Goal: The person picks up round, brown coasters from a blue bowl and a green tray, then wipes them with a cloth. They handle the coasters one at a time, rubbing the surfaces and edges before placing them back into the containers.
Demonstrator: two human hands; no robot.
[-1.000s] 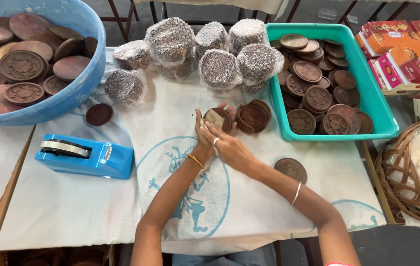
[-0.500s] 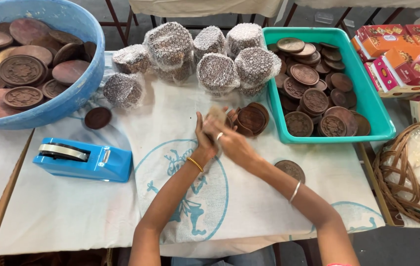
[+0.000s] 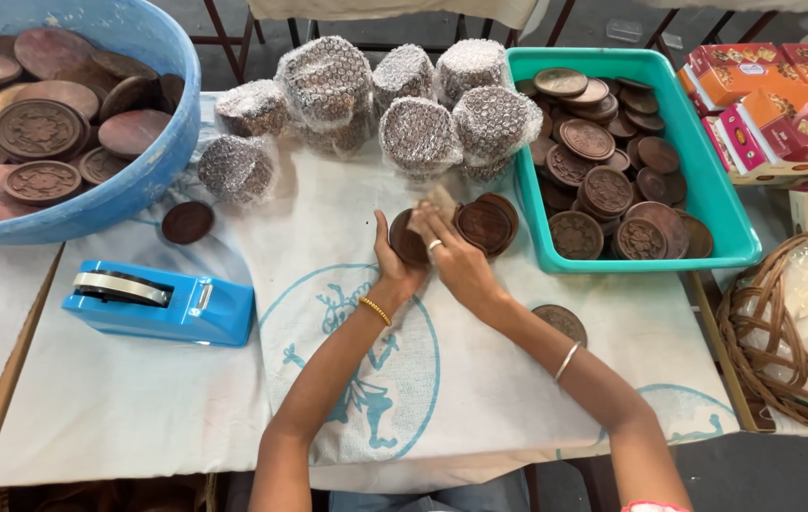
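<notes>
My left hand (image 3: 394, 267) cups a round brown carved disc (image 3: 408, 239) over the white cloth on the table (image 3: 138, 398). Over that disc my right hand (image 3: 457, 258) presses a small tan pad (image 3: 440, 199) against its face. Just right of my hands leans a short stack of similar brown discs (image 3: 486, 224). One more disc (image 3: 561, 322) lies flat by my right forearm.
A teal tray (image 3: 724, 218) of brown discs stands at right. A blue tub (image 3: 129, 180) with larger discs is at far left. Several bubble-wrapped bundles (image 3: 421, 135) sit behind my hands. A blue tape dispenser (image 3: 159, 303) lies at left, a lone disc (image 3: 187, 222) near it, a wicker basket (image 3: 754, 360) at right.
Both hands stay together on the held disc, and my right hand has shifted slightly across its face with the pad. The view has drifted a little.
</notes>
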